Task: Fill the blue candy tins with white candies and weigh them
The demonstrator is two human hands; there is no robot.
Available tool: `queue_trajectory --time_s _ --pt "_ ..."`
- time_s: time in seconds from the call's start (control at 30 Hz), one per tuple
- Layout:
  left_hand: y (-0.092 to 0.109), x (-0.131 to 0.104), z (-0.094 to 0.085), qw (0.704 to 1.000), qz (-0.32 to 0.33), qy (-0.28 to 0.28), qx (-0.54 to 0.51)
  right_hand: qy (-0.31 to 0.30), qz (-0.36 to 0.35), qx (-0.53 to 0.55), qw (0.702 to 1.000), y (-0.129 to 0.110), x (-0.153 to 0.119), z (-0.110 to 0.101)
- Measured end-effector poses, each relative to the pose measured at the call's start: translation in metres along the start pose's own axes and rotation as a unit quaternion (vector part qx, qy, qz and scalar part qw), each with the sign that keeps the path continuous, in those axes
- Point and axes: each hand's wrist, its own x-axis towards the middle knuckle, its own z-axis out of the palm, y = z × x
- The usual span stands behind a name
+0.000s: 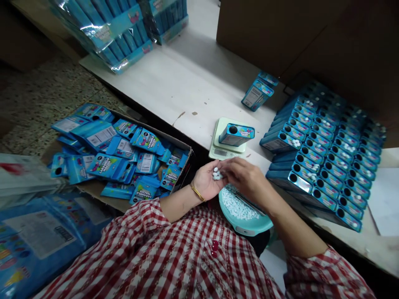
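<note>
Red-and-white checked sleeves (174, 257) of woven cloth fill the bottom of the view, one on each forearm. Above them the left hand (208, 179) lies palm up and cupped, a thin gold bangle (197, 192) on its wrist, and a small cluster of white candy pellets (216, 173) rests in the hollow of the palm; there are perhaps half a dozen, too small to count surely. Over that palm the right hand (246, 179) comes in with its fingers bent down toward the pellets, and whether the fingertips pinch one cannot be told.

Just below both hands sits a round turquoise plastic bowl (241, 224), smooth-rimmed, heaped with many more of the same white pellets. Beyond the hands a pale green kitchen scale (218, 147), square with rounded corners, stands on the white worn tabletop (174, 79), and one blue metal tin (236, 135) with a round hole in its top rests on the scale's platform.

To the right, rows of the same blue tins (324, 149) stand packed side by side, several dozen, each showing a dark round opening, some with white pellets lying on top. Two more tins (258, 91) lie apart farther back. On the left an open cardboard box (183, 153) holds a loose heap of flat blue printed cartons (121, 153). Shrink-wrapped blue packs (118, 29), glossy with film, sit at the far table edge.
</note>
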Motion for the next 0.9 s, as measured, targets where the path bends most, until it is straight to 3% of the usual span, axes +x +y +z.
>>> queue_trajectory --time_s 0.13,0.27,0.37,0.5,0.67,0.77,0.9 --pt "0.009 -0.003 0.003 0.999 0.021 -0.040 0.022 0.103 0.026 -0.046 0.993 0.009 0.030 -0.031" --pt "0.012 -0.007 0.004 0.999 0.018 -0.023 0.027 0.095 0.043 -0.127 0.986 0.031 0.060 -0.040" --pt "0.013 -0.008 0.001 1.000 0.016 -0.011 0.023 0.093 0.052 -0.157 0.982 0.039 0.065 -0.038" --pt "0.015 -0.008 -0.007 1.000 0.016 -0.004 0.012 0.096 0.029 -0.144 0.985 0.015 0.041 -0.023" --pt "0.003 -0.007 -0.024 0.999 -0.033 -0.003 0.012 -0.047 -0.056 -0.161 0.984 -0.027 -0.005 0.032" --pt "-0.006 -0.006 -0.035 0.999 -0.047 -0.007 0.016 -0.064 -0.062 -0.152 0.984 -0.030 -0.023 0.054" --pt "-0.010 -0.006 -0.040 0.998 -0.046 -0.001 0.037 -0.038 -0.040 -0.082 0.995 -0.021 -0.033 0.053"
